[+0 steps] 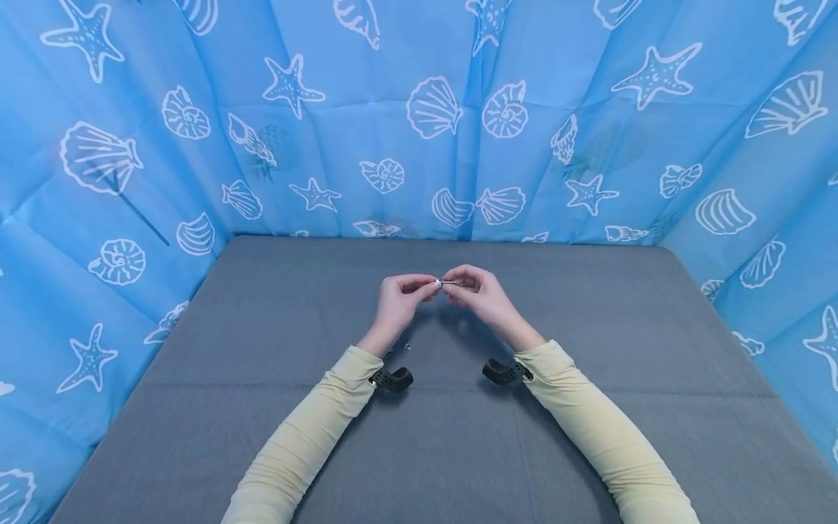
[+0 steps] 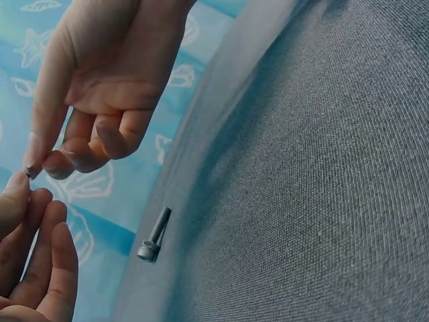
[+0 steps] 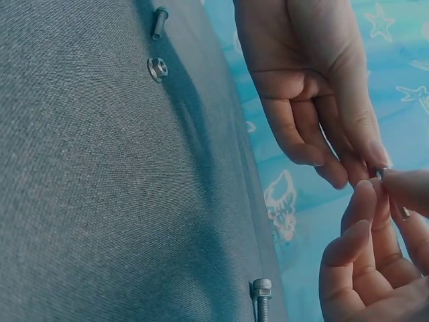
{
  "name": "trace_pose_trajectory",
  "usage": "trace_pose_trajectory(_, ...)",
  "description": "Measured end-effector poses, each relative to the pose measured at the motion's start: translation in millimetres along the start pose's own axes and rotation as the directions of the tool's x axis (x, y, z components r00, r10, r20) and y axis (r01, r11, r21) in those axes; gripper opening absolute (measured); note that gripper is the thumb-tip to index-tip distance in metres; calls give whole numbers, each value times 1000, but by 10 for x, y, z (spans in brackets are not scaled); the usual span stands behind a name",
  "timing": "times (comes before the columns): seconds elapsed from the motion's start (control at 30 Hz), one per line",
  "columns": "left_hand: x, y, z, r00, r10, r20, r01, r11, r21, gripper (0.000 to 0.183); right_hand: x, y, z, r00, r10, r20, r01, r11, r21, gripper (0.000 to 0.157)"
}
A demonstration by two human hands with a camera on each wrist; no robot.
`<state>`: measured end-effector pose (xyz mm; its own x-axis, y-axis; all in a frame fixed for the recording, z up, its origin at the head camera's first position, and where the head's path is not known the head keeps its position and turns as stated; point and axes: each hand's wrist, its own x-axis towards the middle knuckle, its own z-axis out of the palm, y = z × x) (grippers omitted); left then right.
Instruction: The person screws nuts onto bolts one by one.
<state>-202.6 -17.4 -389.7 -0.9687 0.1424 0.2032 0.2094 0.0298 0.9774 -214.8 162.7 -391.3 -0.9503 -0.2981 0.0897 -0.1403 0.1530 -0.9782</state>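
Above the grey table my two hands meet at the fingertips around one small metal bolt (image 1: 449, 282). My left hand (image 1: 399, 302) pinches its left end between thumb and index finger; whether that end is the head or a nut is hidden. From the other side my right hand (image 1: 483, 297) pinches the shaft with thumb and fingers. A threaded tip (image 3: 405, 213) sticks out past the right thumb in the right wrist view. The remaining fingers of the left hand (image 2: 50, 268) and right hand (image 2: 120, 74) are loosely curled.
A nut (image 3: 157, 69) lies on the table near the left wrist, with a bolt (image 3: 159, 23) beside it. Farther off lies another bolt (image 2: 154, 235) with a collar by its head. Blue shell-print curtains (image 1: 386, 131) surround the grey tabletop (image 1: 275, 327).
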Motion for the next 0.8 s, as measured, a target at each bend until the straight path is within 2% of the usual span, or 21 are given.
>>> trace_pose_trajectory(0.13,7,-15,7,1000,-20,-10,20,1000,-4,19,-64,-164,30,1000,21,-7,-21,999,-32,21)
trace_pose_trajectory(0.23,58,-131,9,999,-34,-15,34,999,-6,20,-68,-175,32,1000,22,-11,-23,998,-63,21)
trace_pose_trajectory(0.3,93,-218,12,999,-37,-27,37,999,-13,21,-56,-141,20,1000,10,-11,-11,998,-62,22)
trace_pose_trajectory(0.37,126,-305,10,999,-39,-36,38,999,-17,23,-27,-67,4,1000,-8,-10,8,1000,-14,23)
trace_pose_trajectory(0.5,136,-346,5,999,-28,-46,27,999,-27,26,34,94,-19,999,-43,-13,44,998,40,25)
trace_pose_trajectory(0.67,132,-349,2,999,-6,-44,5,1000,-18,27,57,142,-7,998,-53,-39,51,998,-33,24)
trace_pose_trajectory(0.8,132,-344,-2,999,-25,-43,23,999,-28,24,49,126,-2,998,-33,-54,32,999,-24,24)
